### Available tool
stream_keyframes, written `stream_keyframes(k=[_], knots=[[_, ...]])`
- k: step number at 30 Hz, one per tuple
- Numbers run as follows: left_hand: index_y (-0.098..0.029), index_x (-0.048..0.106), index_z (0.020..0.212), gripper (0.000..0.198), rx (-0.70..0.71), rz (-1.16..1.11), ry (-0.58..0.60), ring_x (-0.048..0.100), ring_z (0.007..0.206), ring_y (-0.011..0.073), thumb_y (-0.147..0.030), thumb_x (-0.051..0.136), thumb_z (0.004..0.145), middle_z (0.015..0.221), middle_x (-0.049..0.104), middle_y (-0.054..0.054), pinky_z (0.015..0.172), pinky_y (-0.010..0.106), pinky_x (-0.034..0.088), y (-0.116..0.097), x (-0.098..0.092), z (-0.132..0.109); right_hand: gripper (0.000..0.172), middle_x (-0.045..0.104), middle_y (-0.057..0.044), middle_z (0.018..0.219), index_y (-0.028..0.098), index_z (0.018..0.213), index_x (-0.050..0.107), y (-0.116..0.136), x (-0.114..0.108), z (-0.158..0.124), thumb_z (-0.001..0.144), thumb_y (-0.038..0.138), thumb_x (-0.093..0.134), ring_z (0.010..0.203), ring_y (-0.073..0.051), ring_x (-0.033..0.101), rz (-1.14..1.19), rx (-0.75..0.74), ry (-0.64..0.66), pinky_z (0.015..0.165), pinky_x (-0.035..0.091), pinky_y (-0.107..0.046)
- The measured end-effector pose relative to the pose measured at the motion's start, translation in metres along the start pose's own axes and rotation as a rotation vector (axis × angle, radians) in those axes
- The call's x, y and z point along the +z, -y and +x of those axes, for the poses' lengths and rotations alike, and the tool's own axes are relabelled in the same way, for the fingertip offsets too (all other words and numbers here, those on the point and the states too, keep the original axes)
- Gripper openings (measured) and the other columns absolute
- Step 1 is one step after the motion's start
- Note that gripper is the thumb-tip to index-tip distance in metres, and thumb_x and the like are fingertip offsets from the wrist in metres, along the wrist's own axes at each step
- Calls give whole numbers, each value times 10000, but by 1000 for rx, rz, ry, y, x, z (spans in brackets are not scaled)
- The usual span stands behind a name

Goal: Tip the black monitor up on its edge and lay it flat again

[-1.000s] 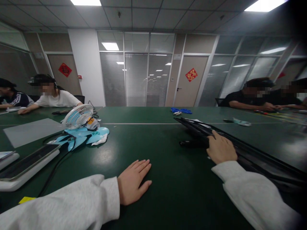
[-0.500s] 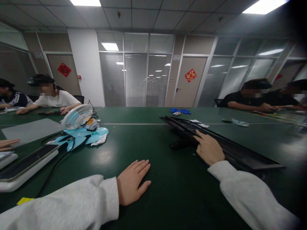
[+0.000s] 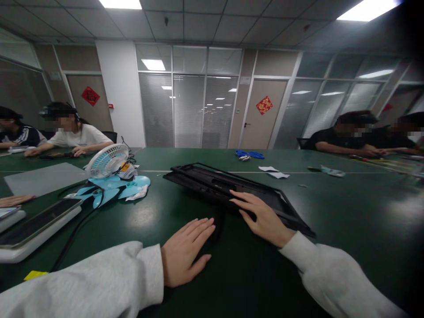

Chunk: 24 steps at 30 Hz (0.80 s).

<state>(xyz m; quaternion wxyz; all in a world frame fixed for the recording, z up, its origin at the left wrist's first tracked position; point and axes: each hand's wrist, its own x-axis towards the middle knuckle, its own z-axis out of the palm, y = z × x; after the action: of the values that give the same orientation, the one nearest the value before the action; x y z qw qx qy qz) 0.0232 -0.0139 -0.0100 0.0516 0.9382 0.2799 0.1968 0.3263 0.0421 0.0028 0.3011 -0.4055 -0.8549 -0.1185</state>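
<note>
One spread right hand point(image 3: 260, 217) touches black frame's point(image 3: 202, 179) edge; flat left hand point(image 3: 187, 251), bare tabletop point(image 3: 245, 282).

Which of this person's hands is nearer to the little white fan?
Left. The left hand is nearer the camera and right of the white fan, apart from it; the right hand is farther right, at the near edge of the black frame.

black frame point(image 3: 232, 183) swung left, right hand point(image 3: 261, 218) along, papers point(image 3: 278, 175) uncovered
</note>
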Motion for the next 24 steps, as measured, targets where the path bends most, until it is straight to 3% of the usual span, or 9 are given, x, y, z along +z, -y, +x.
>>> stream_keyframes(k=[8,19,24], knots=[[-131,410,1465,598,245,15,58,344,1430,225,-481,437,980,1544,380,92,1211,380,210,1,-6,3,440,564,-35,1387,267,1250,626,46,-11,6,865,92,503,1280,-203,514,162,-90,8,1081,442,-451],[-120,503,1387,730,384,-1,50,421,1381,250,-688,423,936,1456,502,115,1216,372,176,-1,-11,6,453,627,-44,1309,275,1194,670,62,-19,7,817,68,524,1214,-219,570,224,-144,-27,1032,482,-448],[-116,505,1388,809,389,-60,53,432,1370,272,-750,435,890,1438,518,124,1213,381,190,-1,-10,4,450,623,-49,1316,257,1187,662,66,-24,11,816,56,504,1214,-211,568,194,-167,30,1040,475,-437]])
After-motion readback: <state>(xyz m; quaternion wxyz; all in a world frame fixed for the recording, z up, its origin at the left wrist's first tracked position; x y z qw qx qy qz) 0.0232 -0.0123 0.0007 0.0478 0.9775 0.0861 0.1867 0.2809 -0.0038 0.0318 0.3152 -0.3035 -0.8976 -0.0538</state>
